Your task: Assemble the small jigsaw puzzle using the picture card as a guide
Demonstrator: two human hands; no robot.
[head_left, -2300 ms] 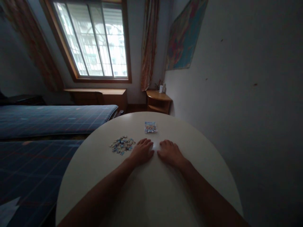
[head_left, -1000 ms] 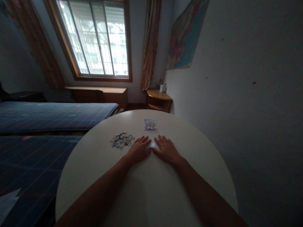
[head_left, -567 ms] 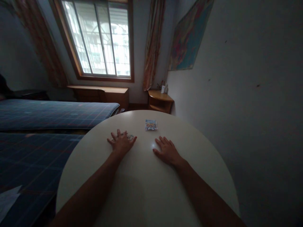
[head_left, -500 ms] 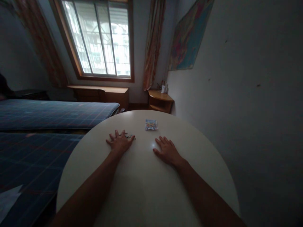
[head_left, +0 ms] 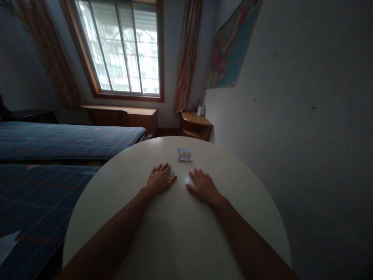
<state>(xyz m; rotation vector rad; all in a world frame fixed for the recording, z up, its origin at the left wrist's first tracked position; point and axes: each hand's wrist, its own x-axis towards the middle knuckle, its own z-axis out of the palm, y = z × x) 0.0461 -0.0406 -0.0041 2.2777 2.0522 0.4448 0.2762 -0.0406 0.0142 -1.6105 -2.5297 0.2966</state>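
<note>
My left hand [head_left: 159, 179] lies flat on the white round table [head_left: 186, 233], fingers stretched out and thumb apart. Small dark-and-light pieces [head_left: 171, 175], possibly puzzle pieces, show between its thumb and forefinger; others may be hidden beneath the palm. My right hand [head_left: 203, 187] rests palm down a short way to the right, open, with nothing in it. Beyond both hands lies a small square picture [head_left: 184, 154] in blue, white and orange, which neither hand touches.
Two mattresses [head_left: 70, 140] with a blue plaid pattern stand to the left of the table. At the back are a wooden desk [head_left: 125, 110] under the window and a corner shelf [head_left: 196, 118] with small items. A wall [head_left: 291, 155] runs along the right.
My left hand has slid to the right over the table, its fingers closer together, and the small pieces have shifted right with it. My right hand has hardly moved.
</note>
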